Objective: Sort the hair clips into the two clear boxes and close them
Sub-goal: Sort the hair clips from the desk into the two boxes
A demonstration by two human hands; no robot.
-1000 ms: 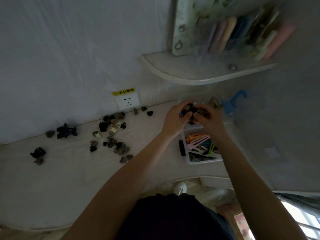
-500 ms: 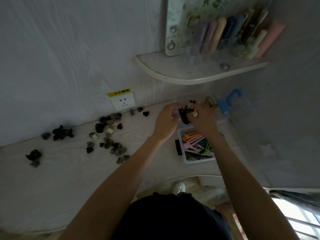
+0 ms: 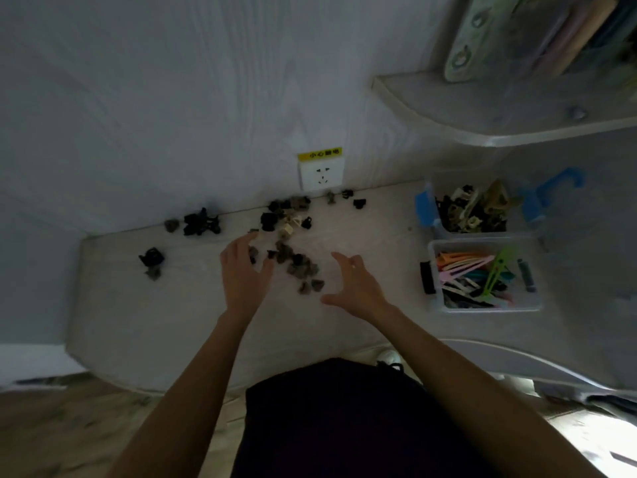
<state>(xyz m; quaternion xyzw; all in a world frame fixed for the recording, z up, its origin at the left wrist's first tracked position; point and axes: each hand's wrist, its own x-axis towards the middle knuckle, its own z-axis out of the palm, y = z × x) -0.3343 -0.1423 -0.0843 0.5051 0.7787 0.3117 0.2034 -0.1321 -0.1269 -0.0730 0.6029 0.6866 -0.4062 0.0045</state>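
- The step in hand looks like gathering another batch of small claw clips [image 3: 296, 265] from the desk [image 3: 179, 305]: the left hand [image 3: 243, 270] and the right hand [image 3: 355, 282] hover on either side of the middle heap, fingers spread and loose, holding nothing.
- The next move calls for closing both hands in around that heap, scooping it up, and carrying it right to the far box [image 3: 472, 210], which already holds dark and beige claw clips.
- Two clear boxes sit at the right, both open; the near box [image 3: 482, 274] holds long coloured flat clips.
- Loose clips lie in about four groups: the middle heap, a cluster by the wall socket [image 3: 321, 172], a black bunch [image 3: 201, 222] further left, and a pair [image 3: 151, 262] at the far left.
- Single clips are too small and dim to count exactly; roughly thirty remain.
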